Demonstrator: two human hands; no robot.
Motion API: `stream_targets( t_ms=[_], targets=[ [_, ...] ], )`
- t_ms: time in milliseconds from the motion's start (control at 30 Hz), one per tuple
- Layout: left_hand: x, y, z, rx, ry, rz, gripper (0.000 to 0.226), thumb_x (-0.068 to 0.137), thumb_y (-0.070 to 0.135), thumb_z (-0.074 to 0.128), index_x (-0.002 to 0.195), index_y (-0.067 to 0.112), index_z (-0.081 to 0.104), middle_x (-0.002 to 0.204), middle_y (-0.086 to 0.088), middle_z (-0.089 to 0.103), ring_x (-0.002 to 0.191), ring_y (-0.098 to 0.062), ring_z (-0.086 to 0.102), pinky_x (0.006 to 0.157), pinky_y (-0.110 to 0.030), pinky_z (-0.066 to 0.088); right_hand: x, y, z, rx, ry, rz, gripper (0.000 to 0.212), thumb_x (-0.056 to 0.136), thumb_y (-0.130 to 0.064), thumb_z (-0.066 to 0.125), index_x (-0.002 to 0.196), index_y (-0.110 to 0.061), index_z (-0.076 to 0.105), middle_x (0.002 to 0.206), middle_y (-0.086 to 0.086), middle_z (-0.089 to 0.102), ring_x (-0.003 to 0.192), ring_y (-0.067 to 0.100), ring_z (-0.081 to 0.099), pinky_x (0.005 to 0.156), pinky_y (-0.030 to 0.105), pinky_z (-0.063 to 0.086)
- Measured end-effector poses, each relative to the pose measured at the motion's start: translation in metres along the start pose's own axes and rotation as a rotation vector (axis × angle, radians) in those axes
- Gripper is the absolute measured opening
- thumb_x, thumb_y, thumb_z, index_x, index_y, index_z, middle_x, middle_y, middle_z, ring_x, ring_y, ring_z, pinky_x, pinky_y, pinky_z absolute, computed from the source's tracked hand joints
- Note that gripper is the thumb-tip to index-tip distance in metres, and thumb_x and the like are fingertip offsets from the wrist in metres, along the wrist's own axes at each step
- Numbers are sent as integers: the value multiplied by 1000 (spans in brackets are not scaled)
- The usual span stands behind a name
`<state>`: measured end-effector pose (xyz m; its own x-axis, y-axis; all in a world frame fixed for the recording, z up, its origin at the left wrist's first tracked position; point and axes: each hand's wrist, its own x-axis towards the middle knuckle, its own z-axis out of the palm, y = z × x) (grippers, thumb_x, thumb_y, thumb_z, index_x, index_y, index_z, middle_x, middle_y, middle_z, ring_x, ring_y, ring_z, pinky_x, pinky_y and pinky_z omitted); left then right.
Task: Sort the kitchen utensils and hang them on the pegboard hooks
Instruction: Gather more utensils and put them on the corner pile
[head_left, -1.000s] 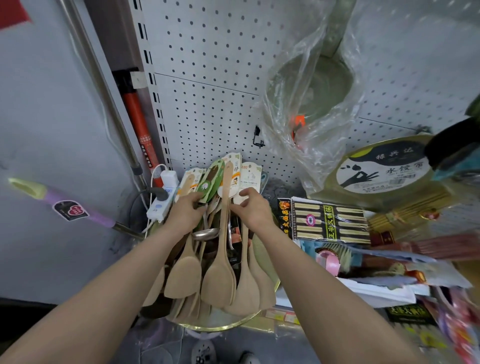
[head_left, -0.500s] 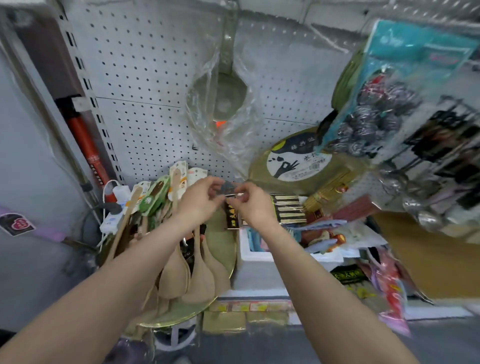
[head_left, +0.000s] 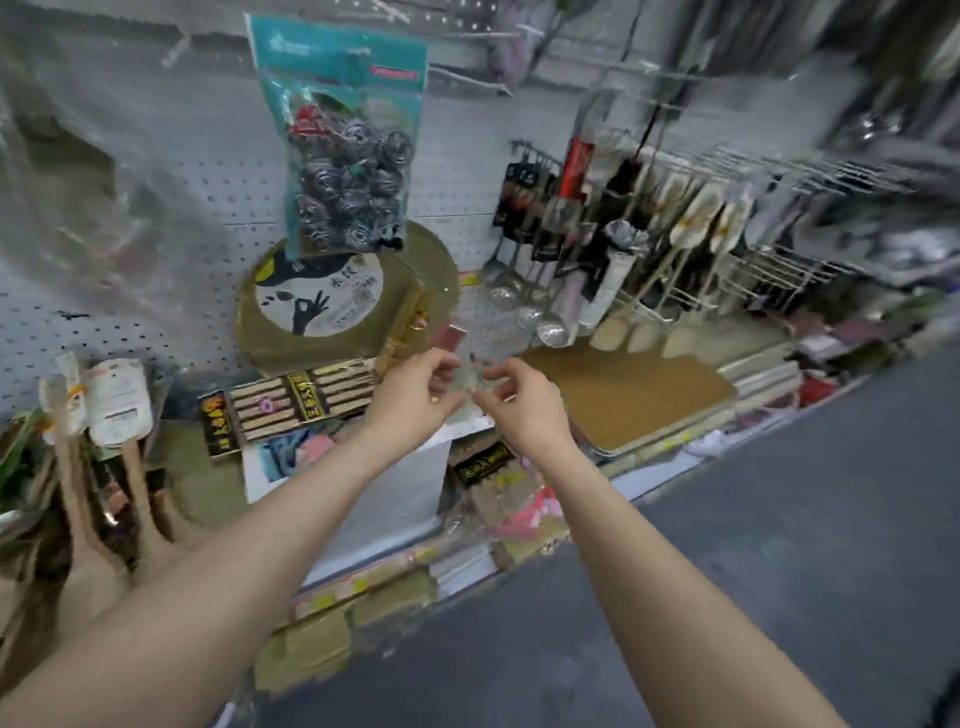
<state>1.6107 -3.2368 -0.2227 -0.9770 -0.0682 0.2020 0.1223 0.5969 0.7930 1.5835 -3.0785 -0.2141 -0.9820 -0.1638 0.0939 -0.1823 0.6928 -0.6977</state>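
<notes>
Pegboard: a white pegboard (head_left: 208, 218) is seen across the back, much of it smeared by motion blur.
Hanging bag: a teal bag of steel scourers (head_left: 345, 171) is hung on the board, above and to the left of the hands.
Round tray: a round bamboo tray (head_left: 415, 270) with a printed label is leaned against the board, its top overlapped by the scourer bag.
Clear plastic: a sheet of crumpled clear plastic (head_left: 93, 182) is draped over the upper left of the board.
Shelf goods: flat boxes of chopsticks (head_left: 296, 400) are laid just left of the left hand; a brown board (head_left: 639, 395) is laid to the right of the right hand.
Wire racks: white wire racks (head_left: 769, 270) are set at the far right, near the hung goods.
Left hand: the left hand (head_left: 415, 395) is raised over the shelf edge, its fingers curled and pinched onto a small pale item (head_left: 470, 382).
Right hand: the right hand (head_left: 524, 405) is held just beside the left, its fingertips pinched onto the same item.
Held item: it is kept between the 2 hands, in front of the shelf and below the tray; it looks pale and partly see-through, and its kind cannot be told through the blur.
Ladles: a row of metal ladles (head_left: 524, 306) is hung bowls down, up and to the right of the hands.
Wooden spatulas: a bundle of wooden spatulas (head_left: 98, 467) with card labels is seen at the lower left, well apart from the hands.
</notes>
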Motion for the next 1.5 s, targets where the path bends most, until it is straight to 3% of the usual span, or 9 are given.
stream_targets(
  t_ms=[67, 233, 367, 533, 700, 1100, 1267, 1400, 1500],
  targets=[
    [6, 26, 31, -2, -30, 51, 37, 84, 20, 73, 118, 20, 61, 111, 1, 66, 93, -13, 63, 87, -35, 54, -9, 28, -33, -37, 64, 33, 27, 88, -32, 70, 112, -20, 64, 86, -5, 66, 92, 19, 64, 71, 28, 42],
    [17, 95, 107, -20, -134, 170, 37, 86, 18, 71, 120, 25, 59, 108, 8, 63, 91, -7, 60, 73, -14, 46, -32, 96, -114, -71, 198, 127, 27, 88, -35, 71, 110, -20, 65, 83, -7, 63, 89, 19, 64, 79, 34, 50],
    [34, 141, 161, -25, -217, 249, 39, 83, 21, 73, 118, 29, 59, 106, 10, 64, 90, -6, 63, 84, -30, 53, -42, 139, -169, -32, 305, 215, 27, 87, -33, 72, 110, -21, 64, 82, -6, 63, 84, 18, 63, 73, 32, 49],
    [67, 188, 226, -62, -310, 342, 37, 83, 20, 73, 117, 29, 60, 106, 11, 63, 90, -9, 64, 84, -30, 52, -41, 191, -223, -20, 419, 299, 24, 88, -29, 70, 110, -22, 63, 85, -4, 66, 70, 5, 57, 55, 14, 40],
    [118, 221, 296, -107, -395, 406, 36, 83, 23, 73, 116, 28, 61, 103, 12, 62, 86, -9, 64, 82, -29, 52, -13, 238, -268, -48, 511, 383, 22, 86, -29, 70, 107, -23, 66, 75, -11, 61, 72, 9, 58, 71, 29, 48],
    [241, 295, 411, -192, -551, 501, 29, 85, 17, 71, 112, 24, 61, 99, 9, 63, 79, -8, 62, 68, -10, 44, 70, 322, -363, -117, 659, 499, 19, 86, -29, 72, 104, -24, 66, 71, -14, 58, 74, 9, 58, 73, 28, 48],
    [274, 315, 460, -180, -584, 513, 29, 85, 20, 70, 112, 26, 61, 99, 12, 64, 83, -7, 63, 76, -23, 49, 99, 368, -394, -97, 679, 517, 19, 86, -28, 72, 104, -24, 67, 71, -14, 59, 70, 7, 58, 68, 24, 42],
    [299, 335, 503, -157, -555, 519, 29, 84, 24, 72, 111, 28, 61, 99, 14, 64, 79, 1, 61, 76, -25, 49, 121, 409, -423, -100, 664, 510, 20, 86, -28, 72, 104, -23, 67, 71, -14, 59, 77, 13, 61, 73, 29, 47],
    [319, 355, 540, -147, -520, 497, 29, 84, 27, 72, 110, 30, 61, 101, 13, 65, 83, -5, 63, 79, -28, 51, 139, 443, -453, -106, 651, 489, 19, 86, -27, 70, 104, -22, 67, 71, -15, 59, 80, 14, 61, 77, 30, 48]
  ],
)
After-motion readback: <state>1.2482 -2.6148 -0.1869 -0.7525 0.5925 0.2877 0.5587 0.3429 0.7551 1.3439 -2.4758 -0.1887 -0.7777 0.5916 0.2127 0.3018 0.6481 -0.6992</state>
